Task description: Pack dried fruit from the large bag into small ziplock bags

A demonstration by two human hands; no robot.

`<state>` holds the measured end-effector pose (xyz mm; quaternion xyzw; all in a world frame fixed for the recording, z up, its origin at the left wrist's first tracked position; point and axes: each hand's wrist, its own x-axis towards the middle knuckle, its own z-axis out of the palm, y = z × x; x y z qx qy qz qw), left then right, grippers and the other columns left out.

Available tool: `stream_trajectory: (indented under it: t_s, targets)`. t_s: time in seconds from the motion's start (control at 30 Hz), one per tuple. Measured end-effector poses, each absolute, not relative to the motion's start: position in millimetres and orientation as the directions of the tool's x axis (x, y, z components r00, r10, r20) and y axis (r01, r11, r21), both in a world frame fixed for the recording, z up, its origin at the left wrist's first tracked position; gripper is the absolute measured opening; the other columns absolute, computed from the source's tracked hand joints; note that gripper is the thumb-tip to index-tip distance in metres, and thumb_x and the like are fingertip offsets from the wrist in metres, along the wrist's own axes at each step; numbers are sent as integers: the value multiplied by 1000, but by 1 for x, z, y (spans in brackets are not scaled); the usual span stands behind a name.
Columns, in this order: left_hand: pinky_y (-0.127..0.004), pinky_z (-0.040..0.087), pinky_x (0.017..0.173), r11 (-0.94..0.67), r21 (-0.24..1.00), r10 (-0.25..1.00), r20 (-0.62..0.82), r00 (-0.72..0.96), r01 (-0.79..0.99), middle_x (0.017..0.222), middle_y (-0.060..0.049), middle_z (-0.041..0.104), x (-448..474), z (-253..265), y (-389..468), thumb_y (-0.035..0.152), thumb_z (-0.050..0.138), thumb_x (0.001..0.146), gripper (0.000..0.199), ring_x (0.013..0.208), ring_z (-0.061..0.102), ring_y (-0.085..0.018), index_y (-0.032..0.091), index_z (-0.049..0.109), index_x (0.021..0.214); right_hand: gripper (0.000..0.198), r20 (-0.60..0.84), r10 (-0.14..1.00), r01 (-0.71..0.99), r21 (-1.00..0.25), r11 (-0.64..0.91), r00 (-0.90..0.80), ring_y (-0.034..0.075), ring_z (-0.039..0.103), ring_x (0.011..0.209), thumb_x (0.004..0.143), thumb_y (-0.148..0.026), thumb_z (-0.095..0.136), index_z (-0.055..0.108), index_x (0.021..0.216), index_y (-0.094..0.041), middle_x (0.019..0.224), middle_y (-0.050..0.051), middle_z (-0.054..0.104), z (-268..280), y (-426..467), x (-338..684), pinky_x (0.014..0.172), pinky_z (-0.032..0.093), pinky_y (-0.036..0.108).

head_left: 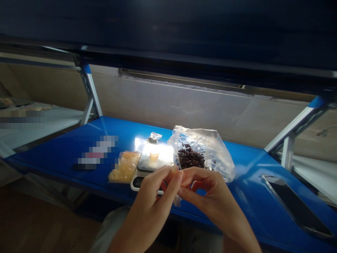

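Observation:
My left hand (156, 195) and my right hand (206, 186) meet at the fingertips above the front of the blue table, both closed in a pinch. Between them is a small clear plastic bag (177, 201), mostly hidden by the fingers; a bit of it shows below them. Just behind my hands is a white digital scale (135, 183) with a shiny top plate. On that plate stands a small, light orange cup (154, 156). Right of the scale, dark dried pieces (191, 158) spill inside the mouth of a large clear plastic bag (219, 151).
Left of the scale lies a pile of small yellowish clear bags (125, 167). A crumpled clear packet (154, 137) sits behind the scale. A smartphone (297, 207) lies at the right of the blue table (244, 161). A dark panel (168, 31) overhangs the top.

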<state>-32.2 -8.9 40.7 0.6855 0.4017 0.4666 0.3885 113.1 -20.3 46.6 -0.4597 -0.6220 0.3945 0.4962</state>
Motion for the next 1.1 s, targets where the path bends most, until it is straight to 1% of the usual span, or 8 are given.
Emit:
stream_trajectory:
  t_s: [0.17, 0.3, 0.37, 0.43, 0.6, 0.73, 0.93, 1.1]
  targets:
    - [-19, 54, 66, -403, 898, 907, 365, 211, 177, 71, 0, 66, -34, 41, -11, 40, 53, 88, 28, 77, 65, -16, 22, 64, 70, 16, 300, 952, 125, -944, 305, -59, 11, 63, 57, 65, -28, 81, 68, 63, -19, 68, 1, 70, 49, -22, 114, 50, 49, 19]
    - [-22, 56, 75, -336, 932, 940, 322, 115, 135, 89, -1, 71, -34, 37, -17, 45, 57, 85, 24, 89, 67, -18, 25, 70, 82, 13, 297, 952, 80, -950, 302, -70, 13, 64, 56, 67, -29, 80, 71, 69, -19, 64, 0, 70, 52, -24, 111, 53, 51, 22]
    - [-25, 55, 82, -258, 957, 966, 259, 9, 130, 104, -2, 71, -35, 31, -20, 47, 61, 83, 25, 99, 66, -20, 27, 71, 94, 12, 294, 951, 51, -953, 300, -91, 13, 63, 53, 69, -30, 79, 73, 73, -20, 62, 0, 69, 52, -25, 110, 53, 50, 23]
    - [-28, 55, 84, -228, 964, 972, 233, -17, 134, 110, -4, 69, -38, 27, -21, 48, 62, 82, 29, 102, 65, -22, 26, 70, 99, 10, 310, 945, 17, -949, 313, -107, 12, 61, 52, 72, -30, 77, 74, 78, -22, 62, -1, 69, 52, -27, 109, 52, 49, 23]
    - [-25, 55, 71, -409, 899, 909, 387, 153, 158, 84, -3, 69, -44, 40, -17, 39, 56, 86, 21, 80, 66, -19, 22, 67, 78, 12, 380, 920, 0, -924, 381, -95, 9, 56, 52, 80, -29, 70, 76, 90, -28, 63, -2, 65, 53, -34, 109, 48, 43, 20]
    - [-19, 49, 66, -525, 837, 842, 485, 236, 154, 63, 2, 57, -41, 54, -14, 29, 46, 92, 33, 63, 58, -11, 20, 52, 61, 12, 413, 908, 67, -906, 417, -69, 9, 57, 55, 82, -26, 68, 77, 89, -28, 66, 0, 66, 53, -35, 112, 48, 43, 19]
    - [-20, 47, 69, -596, 774, 800, 549, 241, 215, 71, 1, 61, -38, 50, -14, 18, 50, 89, 21, 76, 61, -14, 21, 56, 69, 11, 511, 858, 280, -832, 480, 46, 11, 62, 55, 76, -20, 70, 76, 83, -27, 70, 0, 73, 59, -38, 110, 47, 49, 19]
    - [-18, 45, 63, -623, 760, 778, 578, 246, 184, 72, 3, 58, -34, 52, -17, 13, 48, 88, 17, 68, 57, -10, 20, 51, 72, 15, 602, 791, 438, -743, 506, 107, 10, 61, 51, 74, -17, 72, 76, 82, -28, 74, -1, 74, 63, -47, 103, 43, 50, 17]
